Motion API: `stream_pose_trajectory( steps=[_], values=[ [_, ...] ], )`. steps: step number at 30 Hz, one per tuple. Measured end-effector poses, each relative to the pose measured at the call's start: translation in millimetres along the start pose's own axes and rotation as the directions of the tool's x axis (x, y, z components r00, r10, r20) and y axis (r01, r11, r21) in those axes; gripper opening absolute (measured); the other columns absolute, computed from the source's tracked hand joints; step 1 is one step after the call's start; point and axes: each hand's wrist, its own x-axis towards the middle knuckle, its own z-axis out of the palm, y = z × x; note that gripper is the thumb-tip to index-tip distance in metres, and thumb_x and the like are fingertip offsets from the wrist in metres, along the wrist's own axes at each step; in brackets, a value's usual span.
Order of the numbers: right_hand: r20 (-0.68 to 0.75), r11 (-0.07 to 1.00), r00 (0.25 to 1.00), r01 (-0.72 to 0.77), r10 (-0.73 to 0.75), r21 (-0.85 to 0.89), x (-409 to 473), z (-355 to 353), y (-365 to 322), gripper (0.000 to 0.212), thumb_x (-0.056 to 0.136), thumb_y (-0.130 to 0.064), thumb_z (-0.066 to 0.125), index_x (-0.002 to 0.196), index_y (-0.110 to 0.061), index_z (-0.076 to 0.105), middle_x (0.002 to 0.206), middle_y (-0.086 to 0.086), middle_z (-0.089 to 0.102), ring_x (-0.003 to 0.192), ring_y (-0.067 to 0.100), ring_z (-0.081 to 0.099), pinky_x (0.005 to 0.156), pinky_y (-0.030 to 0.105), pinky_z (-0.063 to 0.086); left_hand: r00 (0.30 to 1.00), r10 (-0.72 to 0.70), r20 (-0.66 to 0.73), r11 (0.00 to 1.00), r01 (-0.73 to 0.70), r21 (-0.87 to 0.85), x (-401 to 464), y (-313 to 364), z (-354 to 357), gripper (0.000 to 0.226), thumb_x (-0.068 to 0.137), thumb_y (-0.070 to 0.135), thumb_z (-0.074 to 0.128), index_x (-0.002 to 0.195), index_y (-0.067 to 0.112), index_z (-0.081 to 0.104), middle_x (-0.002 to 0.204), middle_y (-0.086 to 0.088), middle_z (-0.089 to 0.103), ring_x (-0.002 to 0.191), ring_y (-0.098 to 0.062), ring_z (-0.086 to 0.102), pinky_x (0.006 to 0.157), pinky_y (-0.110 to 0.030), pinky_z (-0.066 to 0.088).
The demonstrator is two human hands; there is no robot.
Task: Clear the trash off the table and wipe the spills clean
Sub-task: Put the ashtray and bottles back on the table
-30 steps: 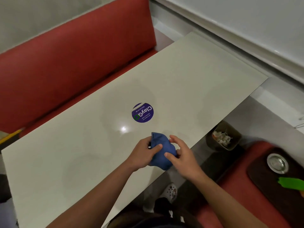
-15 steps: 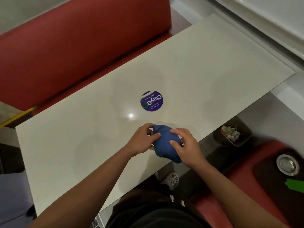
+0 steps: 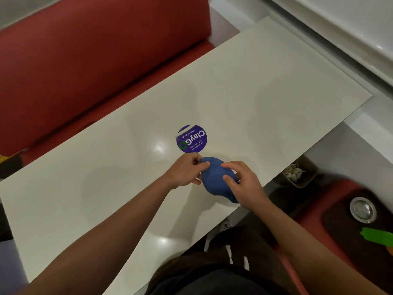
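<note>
We have the blue cloth [image 3: 214, 179] bunched between both hands at the centre of the frame, just over the near edge of the table [image 3: 265, 99]. Our left hand [image 3: 187, 171] pinches its upper left end, fingers curled onto the fabric; our right hand [image 3: 244, 184] grips its right side, thumb and fingers pressed into it.

The likeliest slip, as we judge it, is the cloth's lower tip, which hangs past the table edge: if either grip loosens while we refold it, the wad could drop to the floor. A loose, lumpy wad might also smear a spill rather than lift it. We see no trash on the table and cannot make out any spill for certain, only faint marks and glare beside the round purple sticker [image 3: 192, 139].

At right, below the table edge, a small brown bin [image 3: 306, 180] holds crumpled whitish scraps. Further toward the lower right, a dark tray [image 3: 340, 226] carries a round metal dish [image 3: 363, 209] and something green [image 3: 377, 236].
</note>
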Motion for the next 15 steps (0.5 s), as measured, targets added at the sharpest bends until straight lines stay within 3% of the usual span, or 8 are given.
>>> stream_pose_trajectory(
  steps=[5, 10, 15],
  values=[
    [-0.048, 1.0, 0.999, -0.003, 0.004, 0.018, 11.4, -36.9, 12.2, 0.028, 0.098, -0.016, 0.063, 0.125, -0.022, 0.065, 0.129, -0.007, 0.057, 0.113, 0.008, 0.056, 0.095, 0.023, 0.048, 1.0, 0.019, 0.007, 0.999, -0.02, 0.033, 26.0, 27.4, 23.0, 0.019, 0.102, 0.03, 0.057, 0.109, 0.012, 0.064, 0.1, -0.003, 0.072, 0.083, -0.018, 0.074, 0.068, -0.028, 0.062],
    [-0.078, 0.998, 0.997, 0.006, 0.0, 0.068, 24.9, -98.4, 37.7, 0.028, 0.097, -0.012, 0.064, 0.124, -0.021, 0.066, 0.125, -0.008, 0.06, 0.112, 0.005, 0.057, 0.085, 0.007, 0.043, 1.0, 0.018, 0.016, 0.999, -0.018, 0.027, 62.3, 71.5, 64.2, 0.023, 0.102, 0.031, 0.058, 0.113, 0.013, 0.063, 0.105, -0.004, 0.071, 0.088, -0.019, 0.073, 0.073, -0.032, 0.064],
    [-0.125, 0.995, 0.992, 0.028, -0.016, 0.091, 39.8, -181.3, 70.0, 0.029, 0.096, -0.01, 0.064, 0.121, -0.022, 0.067, 0.121, -0.013, 0.059, 0.107, 0.002, 0.057, 0.081, 0.01, 0.044, 1.0, 0.019, 0.015, 1.0, -0.019, -0.014, 107.4, 135.7, 125.2, 0.021, 0.102, 0.029, 0.059, 0.112, 0.012, 0.065, 0.105, -0.005, 0.072, 0.094, -0.019, 0.071, 0.078, -0.036, 0.064]
  ],
)
